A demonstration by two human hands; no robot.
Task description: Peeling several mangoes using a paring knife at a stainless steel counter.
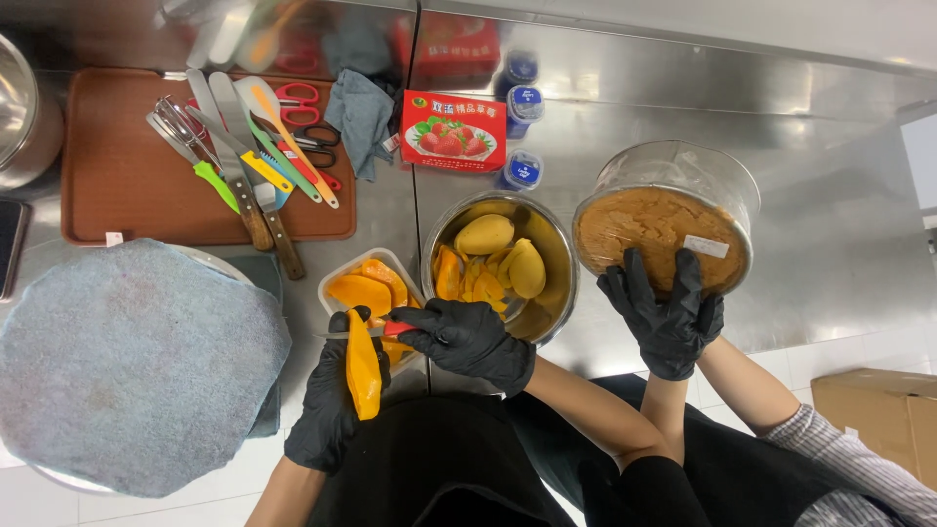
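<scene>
Mango slice, glossy orange, sits in left hand under knife.

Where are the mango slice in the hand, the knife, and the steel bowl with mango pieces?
mango slice (363, 376), head view, on the middle of its orange flesh.
knife (349, 334), head view, on the blade, left of the red handle.
steel bowl (562, 263), head view, on its right inner wall.

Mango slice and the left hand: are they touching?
Touching. The head view shows the gloved left hand wrapped around the mango slice, its fingers curled behind it, while the right hand holds a knife against its top.
</scene>
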